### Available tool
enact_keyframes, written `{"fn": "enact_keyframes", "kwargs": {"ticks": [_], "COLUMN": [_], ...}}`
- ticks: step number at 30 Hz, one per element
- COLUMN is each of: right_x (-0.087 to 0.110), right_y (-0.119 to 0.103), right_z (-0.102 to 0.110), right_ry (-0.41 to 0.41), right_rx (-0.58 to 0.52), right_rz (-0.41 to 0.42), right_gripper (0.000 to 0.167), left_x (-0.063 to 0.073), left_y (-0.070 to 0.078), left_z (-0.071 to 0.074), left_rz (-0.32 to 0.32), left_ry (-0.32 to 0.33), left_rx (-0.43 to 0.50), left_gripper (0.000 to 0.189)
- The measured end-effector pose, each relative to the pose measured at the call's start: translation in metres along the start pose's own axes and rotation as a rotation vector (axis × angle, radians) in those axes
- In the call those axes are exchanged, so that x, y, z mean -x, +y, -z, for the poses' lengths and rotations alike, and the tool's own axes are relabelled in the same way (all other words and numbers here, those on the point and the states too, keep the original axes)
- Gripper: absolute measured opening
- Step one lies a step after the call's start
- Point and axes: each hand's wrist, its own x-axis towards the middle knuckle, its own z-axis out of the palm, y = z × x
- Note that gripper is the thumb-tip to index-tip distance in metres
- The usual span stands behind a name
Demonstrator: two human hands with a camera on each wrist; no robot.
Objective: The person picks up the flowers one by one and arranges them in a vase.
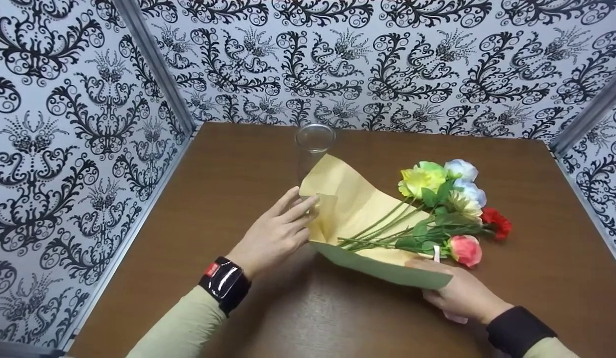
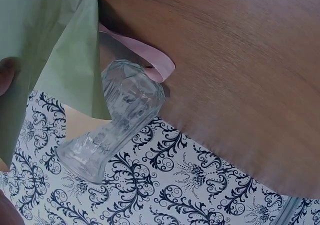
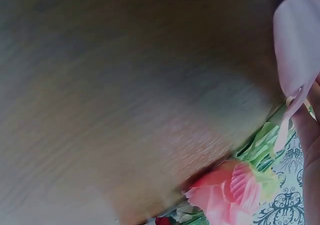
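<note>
Paper [image 1: 355,196] spans both hands: left hand [image 1: 277,238], fingers loosely extended, touches its left end; right hand [image 1: 464,291] pinches its near edge beside flowers [image 1: 460,205].

Left hand [image 1: 278,236] touches the paper [image 1: 348,196] at its left end, fingers extended; right hand [image 1: 467,293] grips its near edge toward the right, pale pink ribbon [image 1: 455,317] hanging below. Flowers [image 1: 464,209] lie stems-left on the paper, heads at and past its right end. Clear vase [image 1: 315,139] behind, partly hidden by the paper, on brown table [image 1: 223,174].
</note>
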Motion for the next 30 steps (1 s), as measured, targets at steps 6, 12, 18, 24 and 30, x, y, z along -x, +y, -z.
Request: {"fn": "enact_keyframes", "kwargs": {"ticks": [6,12,18,24,30], "right_x": [-0.006,-0.012,-0.016,-0.020,-0.028], "right_y": [0.007,0.015,0.030,0.043,0.045], "right_z": [0.008,0.020,0.026,0.029,0.035], "right_ry": [-0.046,-0.206,-0.219,-0.237,-0.271], "right_rx": [0.058,0.055,0.093,0.136,0.175], "right_rz": [0.065,0.014,0.054,0.085,0.078], "right_gripper": [0.069,0.062,0.049,0.042,0.039], "left_x": [0.000,0.002,0.003,0.005,0.007], "left_y": [0.002,0.009,0.019,0.031,0.046], "left_z": [0.001,0.002,-0.002,-0.011,-0.018], "left_rz": [-0.022,0.007,-0.032,-0.035,0.004], "left_ry": [-0.005,-0.003,0.031,-0.047,-0.192], "left_rx": [0.055,0.102,0.140,0.175,0.277], "left_gripper": [0.032,0.027,0.025,0.021,0.011]}}
